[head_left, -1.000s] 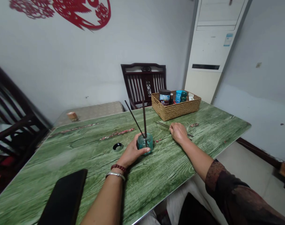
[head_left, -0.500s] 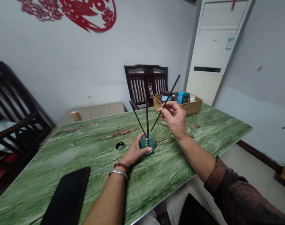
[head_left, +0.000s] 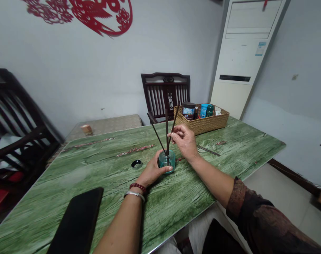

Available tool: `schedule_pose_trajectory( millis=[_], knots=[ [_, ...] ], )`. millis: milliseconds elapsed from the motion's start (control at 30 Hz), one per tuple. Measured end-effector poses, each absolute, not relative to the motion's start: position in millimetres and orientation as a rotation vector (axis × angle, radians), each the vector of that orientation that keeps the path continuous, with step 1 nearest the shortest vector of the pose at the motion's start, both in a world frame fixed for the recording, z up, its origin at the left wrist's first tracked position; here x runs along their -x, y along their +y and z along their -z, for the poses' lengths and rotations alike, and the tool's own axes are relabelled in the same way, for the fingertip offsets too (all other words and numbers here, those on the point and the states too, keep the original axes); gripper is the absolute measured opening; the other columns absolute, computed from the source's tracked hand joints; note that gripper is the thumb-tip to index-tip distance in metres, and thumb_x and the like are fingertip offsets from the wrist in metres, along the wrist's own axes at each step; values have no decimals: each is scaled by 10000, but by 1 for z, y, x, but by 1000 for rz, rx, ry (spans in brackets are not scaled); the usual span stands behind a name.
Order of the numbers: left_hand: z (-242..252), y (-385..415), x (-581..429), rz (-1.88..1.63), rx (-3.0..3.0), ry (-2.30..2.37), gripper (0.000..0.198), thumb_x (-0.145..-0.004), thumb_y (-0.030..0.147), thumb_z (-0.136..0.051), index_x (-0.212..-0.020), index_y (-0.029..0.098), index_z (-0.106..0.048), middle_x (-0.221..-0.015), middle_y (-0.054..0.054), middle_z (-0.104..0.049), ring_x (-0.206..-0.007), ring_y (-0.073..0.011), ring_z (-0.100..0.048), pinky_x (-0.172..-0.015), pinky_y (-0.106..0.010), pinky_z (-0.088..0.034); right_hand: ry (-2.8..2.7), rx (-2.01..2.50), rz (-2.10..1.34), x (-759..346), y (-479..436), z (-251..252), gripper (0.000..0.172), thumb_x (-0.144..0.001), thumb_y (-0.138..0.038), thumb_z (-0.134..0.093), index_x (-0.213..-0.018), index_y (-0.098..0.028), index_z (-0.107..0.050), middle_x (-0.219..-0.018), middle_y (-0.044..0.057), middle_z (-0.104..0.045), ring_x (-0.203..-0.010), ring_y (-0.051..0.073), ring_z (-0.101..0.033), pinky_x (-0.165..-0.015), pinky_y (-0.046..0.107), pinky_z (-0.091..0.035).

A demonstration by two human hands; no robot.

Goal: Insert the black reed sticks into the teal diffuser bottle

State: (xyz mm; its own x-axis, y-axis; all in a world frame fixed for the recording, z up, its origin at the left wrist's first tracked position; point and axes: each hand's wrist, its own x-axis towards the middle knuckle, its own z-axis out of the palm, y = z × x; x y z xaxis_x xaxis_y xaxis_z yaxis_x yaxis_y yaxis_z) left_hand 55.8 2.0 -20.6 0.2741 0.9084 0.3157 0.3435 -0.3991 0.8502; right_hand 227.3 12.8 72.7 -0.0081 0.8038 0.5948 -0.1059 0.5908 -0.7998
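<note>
A small teal glass bottle (head_left: 166,161) stands on the green wood-grain table (head_left: 102,169). My left hand (head_left: 151,172) is wrapped round its near side, steadying it. Two dark reed sticks (head_left: 160,132) stand in its neck. My right hand (head_left: 184,140) pinches a third dark reed stick (head_left: 175,119), whose lower end is at or in the bottle's mouth. One more stick (head_left: 208,150) lies flat on the table to the right of my right hand.
A small black ring cap (head_left: 136,164) lies left of the bottle. A black phone (head_left: 77,222) rests near the front edge. A wicker basket (head_left: 202,121) of jars sits at the far side, a dark chair (head_left: 165,93) behind it.
My right hand picked a stick off the table, raised it, and has now brought it down to the bottle's mouth. My left hand has stayed on the bottle.
</note>
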Motion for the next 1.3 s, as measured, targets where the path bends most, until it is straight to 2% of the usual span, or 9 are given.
schedule_pose_trajectory(
  millis=[267,400,533,633,700,833,900,1100,1300],
  knots=[
    [18,1,-56,-1101,-1891,1153,807,-636,486,-827,-1319,176,-531,-1262,-125,-661,-1181,-330,-605,-1061,-483,-443,-1634,855,-605,-221,17,-54,75,-785,-273,-679,-823,-209,-676,-766,-13,-709,-668,144,-631,-703,273,-505],
    [18,0,-56,-1081,-1877,1176,799,-644,474,-831,-1321,183,-524,-1266,-132,-665,-1192,-332,-611,-1073,-492,-440,-1692,925,-450,-247,20,-55,123,-839,-310,-649,-869,-214,-720,-818,-9,-733,-659,139,-600,-714,269,-481],
    [18,-1,-55,-1058,-1870,1189,788,-658,463,-826,-1326,183,-516,-1286,-134,-662,-1204,-325,-615,-1083,-484,-442,-1634,1096,-191,-297,41,-38,195,-912,-300,-550,-880,-209,-720,-836,19,-728,-760,173,-627,-783,285,-470],
    [18,0,-55,-1047,-1870,1204,792,-659,459,-819,-1335,186,-509,-1278,-129,-669,-1200,-323,-618,-1083,-487,-445,-1638,1367,45,-333,57,-9,226,-931,-236,-514,-941,-175,-732,-965,93,-733,-931,223,-619,-885,321,-443],
    [18,0,-55,-1043,-1872,1209,787,-658,459,-816,-1332,191,-509,-1267,-127,-676,-1188,-323,-624,-1078,-490,-449,-1752,1573,80,-346,63,9,246,-933,-208,-522,-1028,-159,-743,-1060,123,-726,-1026,242,-596,-939,334,-417],
    [17,0,-55,-1036,-1875,1203,775,-675,469,-809,-1330,194,-500,-1253,-127,-678,-1166,-318,-639,-1067,-492,-461,-2004,1819,97,-345,64,27,305,-951,-291,-569,-1197,-195,-722,-1342,138,-623,-1221,271,-511,-1006,362,-369],
    [17,0,-55,-1037,-1868,1202,765,-677,464,-810,-1325,196,-504,-1237,-124,-686,-1151,-320,-649,-1060,-499,-467,-2080,1848,148,-339,62,27,322,-961,-320,-563,-1229,-214,-709,-1413,133,-571,-1276,284,-468,-1023,380,-353],
    [16,0,-55,-1044,-1873,1213,755,-670,451,-815,-1311,189,-516,-1240,-133,-682,-1154,-321,-650,-1056,-487,-469,-2134,1862,163,-335,57,22,293,-971,-306,-543,-1171,-195,-727,-1318,151,-614,-1244,284,-477,-1005,383,-348],
    [14,-2,-57,-1037,-1864,1206,777,-659,473,-813,-1309,177,-506,-1234,-140,-683,-1146,-325,-650,-1051,-491,-470,-2081,1787,144,-336,54,18,233,-939,-346,-608,-1065,-205,-745,-1191,114,-671,-1152,263,-538,-955,352,-366]
  ],
)
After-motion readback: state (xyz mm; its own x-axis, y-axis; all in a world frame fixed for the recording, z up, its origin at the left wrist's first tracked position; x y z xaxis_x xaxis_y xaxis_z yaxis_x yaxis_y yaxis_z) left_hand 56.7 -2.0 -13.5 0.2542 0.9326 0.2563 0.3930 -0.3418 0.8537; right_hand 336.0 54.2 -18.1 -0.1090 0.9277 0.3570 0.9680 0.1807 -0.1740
